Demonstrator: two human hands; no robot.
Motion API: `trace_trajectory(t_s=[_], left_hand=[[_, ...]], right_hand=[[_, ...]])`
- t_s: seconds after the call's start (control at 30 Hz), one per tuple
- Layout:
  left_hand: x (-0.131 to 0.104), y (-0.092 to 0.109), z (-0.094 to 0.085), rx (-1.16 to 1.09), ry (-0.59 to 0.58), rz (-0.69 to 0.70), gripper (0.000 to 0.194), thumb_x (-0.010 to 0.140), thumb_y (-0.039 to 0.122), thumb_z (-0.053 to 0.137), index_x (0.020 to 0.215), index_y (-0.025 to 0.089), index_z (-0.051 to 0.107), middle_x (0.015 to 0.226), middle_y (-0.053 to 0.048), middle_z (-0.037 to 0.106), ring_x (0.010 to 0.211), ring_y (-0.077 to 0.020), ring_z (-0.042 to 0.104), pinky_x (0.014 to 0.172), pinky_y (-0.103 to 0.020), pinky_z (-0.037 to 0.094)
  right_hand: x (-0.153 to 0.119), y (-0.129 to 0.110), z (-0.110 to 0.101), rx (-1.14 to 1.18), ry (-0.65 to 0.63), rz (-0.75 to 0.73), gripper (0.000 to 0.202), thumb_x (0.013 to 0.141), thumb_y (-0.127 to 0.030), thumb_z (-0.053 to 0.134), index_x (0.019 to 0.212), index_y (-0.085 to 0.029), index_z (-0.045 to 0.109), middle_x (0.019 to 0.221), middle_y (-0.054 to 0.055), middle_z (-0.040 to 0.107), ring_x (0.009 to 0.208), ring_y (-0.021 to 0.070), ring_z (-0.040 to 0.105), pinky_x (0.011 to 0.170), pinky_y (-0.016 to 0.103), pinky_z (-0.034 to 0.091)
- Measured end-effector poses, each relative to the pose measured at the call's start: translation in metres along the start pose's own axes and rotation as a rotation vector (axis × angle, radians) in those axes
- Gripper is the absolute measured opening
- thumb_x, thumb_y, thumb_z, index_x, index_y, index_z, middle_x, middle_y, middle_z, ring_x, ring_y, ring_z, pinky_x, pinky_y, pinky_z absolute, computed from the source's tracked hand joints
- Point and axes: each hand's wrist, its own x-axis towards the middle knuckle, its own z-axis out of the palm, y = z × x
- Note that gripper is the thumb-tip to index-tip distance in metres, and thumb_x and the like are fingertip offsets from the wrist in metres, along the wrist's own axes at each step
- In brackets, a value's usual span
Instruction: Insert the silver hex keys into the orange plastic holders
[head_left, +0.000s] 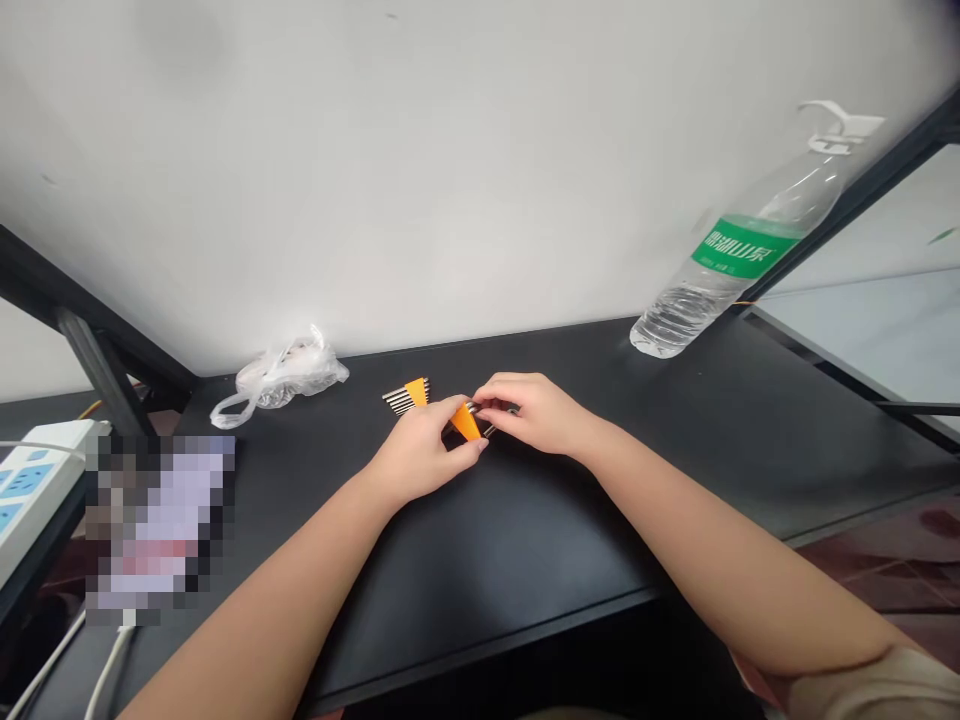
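Note:
My left hand is closed around an orange hex key holder, its thumb along the near edge. At the holder's far side, my right hand has its fingers pinched on a small silver hex key, mostly hidden by the fingertips. Just beyond my left hand, a second orange holder lies on the black table, with several thin metal keys of graded length sticking out of both sides.
A crumpled clear plastic bag lies at the back left against the wall. A large water bottle stands at the back right. On the left are a blurred-out phone-like object, white cables and a power strip.

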Motion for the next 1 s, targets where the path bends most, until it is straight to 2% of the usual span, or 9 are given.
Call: trace_trajectory(t_s=[0.13,0.2,0.33,0.57,0.8,1.0], left_hand=[[0.0,-0.006,0.003,0.013,0.043,-0.058,0.044,0.084,0.036,0.071,0.126,0.025,0.061,0.097,-0.001,0.072,0.082,-0.0195,0.066,0.076,-0.033,0.051],[0.0,-0.009,0.004,-0.017,0.052,-0.103,0.052,0.082,0.036,0.073,0.13,0.025,0.058,0.103,-0.002,0.072,0.086,-0.021,0.068,0.078,-0.034,0.052],[0.0,-0.011,0.005,-0.072,0.043,-0.144,0.046,0.08,0.036,0.075,0.121,0.024,0.056,0.104,-0.003,0.072,0.09,-0.0219,0.069,0.079,-0.035,0.054],[0.001,-0.013,0.006,-0.082,0.044,-0.137,0.044,0.08,0.035,0.075,0.119,0.025,0.056,0.105,-0.003,0.071,0.091,-0.0221,0.069,0.081,-0.036,0.053],[0.001,-0.013,0.005,-0.065,0.04,-0.127,0.043,0.08,0.036,0.075,0.118,0.025,0.056,0.103,-0.003,0.071,0.09,-0.0221,0.069,0.079,-0.035,0.053],[0.001,-0.012,0.004,-0.058,0.04,-0.117,0.042,0.081,0.036,0.074,0.117,0.025,0.055,0.103,-0.002,0.071,0.089,-0.022,0.069,0.08,-0.036,0.054]], right_hand=[[-0.002,0.017,-0.017,-0.176,-0.121,0.07,0.014,0.094,-0.021,0.061,0.1,-0.022,0.074,0.101,0.006,0.069,0.089,0.0203,0.064,0.08,0.034,0.05],[-0.003,0.027,-0.025,-0.229,-0.211,0.113,0.015,0.092,-0.021,0.061,0.096,-0.022,0.075,0.101,0.006,0.069,0.09,0.021,0.064,0.08,0.034,0.049],[-0.004,0.034,-0.031,-0.218,-0.284,0.165,0.016,0.09,-0.02,0.06,0.093,-0.022,0.076,0.102,0.006,0.068,0.087,0.0194,0.063,0.076,0.032,0.047],[-0.004,0.026,-0.027,-0.255,-0.355,0.297,0.005,0.081,-0.017,0.063,0.083,-0.02,0.066,0.097,0.004,0.065,0.072,0.0157,0.058,0.065,0.029,0.043],[-0.005,0.02,-0.027,-0.239,-0.398,0.31,0.007,0.077,-0.016,0.064,0.082,-0.022,0.064,0.096,0.004,0.065,0.075,0.017,0.058,0.063,0.028,0.042],[-0.006,0.015,-0.025,-0.196,-0.411,0.266,0.006,0.077,-0.019,0.069,0.082,-0.022,0.066,0.096,0.003,0.065,0.077,0.0174,0.059,0.065,0.028,0.044]])
